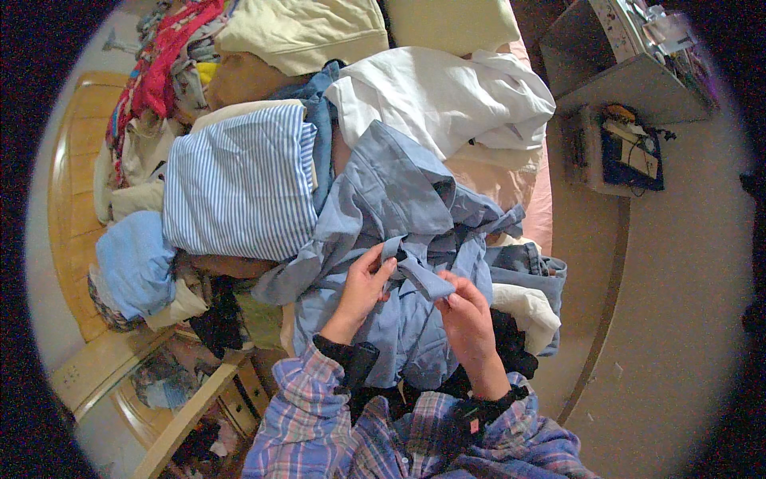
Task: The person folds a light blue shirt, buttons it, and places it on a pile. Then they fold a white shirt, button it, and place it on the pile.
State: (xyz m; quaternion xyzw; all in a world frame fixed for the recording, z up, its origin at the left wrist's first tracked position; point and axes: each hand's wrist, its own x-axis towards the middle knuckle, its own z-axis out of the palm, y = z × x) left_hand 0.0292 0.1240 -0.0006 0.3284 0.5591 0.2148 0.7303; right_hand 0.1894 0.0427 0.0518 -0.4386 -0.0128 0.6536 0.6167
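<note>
A blue-grey garment with long sleeves and a hood or wide collar [395,185] lies rumpled in front of me, over other clothes. Both hands hold a strip of the same blue-grey cloth above it. My left hand [362,287] pinches one part of the strip, near a small dark patch. The strip's other end [434,284] is between the fingers of my right hand [467,308]. To the left is a folded blue-and-white striped cloth [239,185]. A white garment [443,99] is spread just beyond the blue-grey one.
Pale yellow garments [305,30] lie at the far side. A light blue bundle [134,263] is at the left, by a wooden panel [84,209]. Folded jeans [526,266] lie at the right. An open wooden drawer [185,419] is at lower left, a shelf [634,90] at upper right.
</note>
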